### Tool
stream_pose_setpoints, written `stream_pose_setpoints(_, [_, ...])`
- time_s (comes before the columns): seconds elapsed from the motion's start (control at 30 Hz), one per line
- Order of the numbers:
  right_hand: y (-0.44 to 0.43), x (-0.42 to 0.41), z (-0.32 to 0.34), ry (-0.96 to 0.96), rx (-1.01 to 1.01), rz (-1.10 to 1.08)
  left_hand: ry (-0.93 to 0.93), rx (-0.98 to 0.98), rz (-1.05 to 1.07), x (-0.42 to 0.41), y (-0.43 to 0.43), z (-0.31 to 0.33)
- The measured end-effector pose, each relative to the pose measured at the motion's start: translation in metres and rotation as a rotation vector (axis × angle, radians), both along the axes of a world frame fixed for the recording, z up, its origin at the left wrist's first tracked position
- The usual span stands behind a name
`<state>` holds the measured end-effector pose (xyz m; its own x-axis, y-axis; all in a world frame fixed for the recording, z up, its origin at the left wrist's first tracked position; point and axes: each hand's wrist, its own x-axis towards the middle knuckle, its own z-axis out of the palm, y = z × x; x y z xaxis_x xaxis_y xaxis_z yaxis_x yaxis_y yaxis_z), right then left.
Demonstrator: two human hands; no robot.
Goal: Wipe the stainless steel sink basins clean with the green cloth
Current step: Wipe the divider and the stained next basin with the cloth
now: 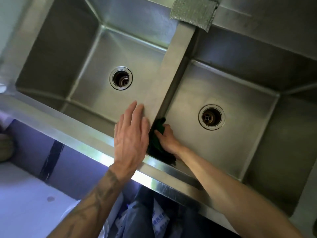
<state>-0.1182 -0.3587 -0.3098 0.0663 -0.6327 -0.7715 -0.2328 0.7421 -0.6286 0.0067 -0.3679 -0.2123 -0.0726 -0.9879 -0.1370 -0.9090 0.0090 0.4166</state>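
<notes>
Curled round the green cloth (155, 145), my right hand (167, 140) grips it and holds it low in the right basin (223, 93), in the near corner against the wall under the divider (173, 69). My left hand (131, 133) is flat, fingers straight, over the divider's near end, holding nothing. A grey scouring pad (193, 12) lies at the divider's far end.

Beyond the fingertips of the left hand (131, 134), the brushed stainless steel double sink (173, 66) looks matt and finely streaked (glossy along its front rim). Under the curled fingers of the right hand (169, 140), the dark green cloth (157, 143) appears soft, fuzzy.
</notes>
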Motion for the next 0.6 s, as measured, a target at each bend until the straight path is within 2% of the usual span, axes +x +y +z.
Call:
stream_pose_setpoints(0.1, [0.012, -0.009, 0.010, 0.022, -0.130, 0.138, -0.101, 0.049, 0.068, 0.009, 0.038, -0.004])
stream_pose_setpoints(0.23, [0.037, -0.028, 0.005, -0.012, -0.278, 0.258, -0.208, -0.009, 0.101, 0.002, 0.062, -0.010])
stream_pose_setpoints(0.43, [0.020, -0.030, -0.020, 0.049, -0.166, 0.433, -0.226, -0.057, 0.240, -0.011, 0.063, -0.011])
stream_pose_setpoints(0.6, [0.037, -0.047, 0.005, -0.117, -0.258, 0.393, -0.191, -0.097, 0.260, -0.009, 0.062, -0.013])
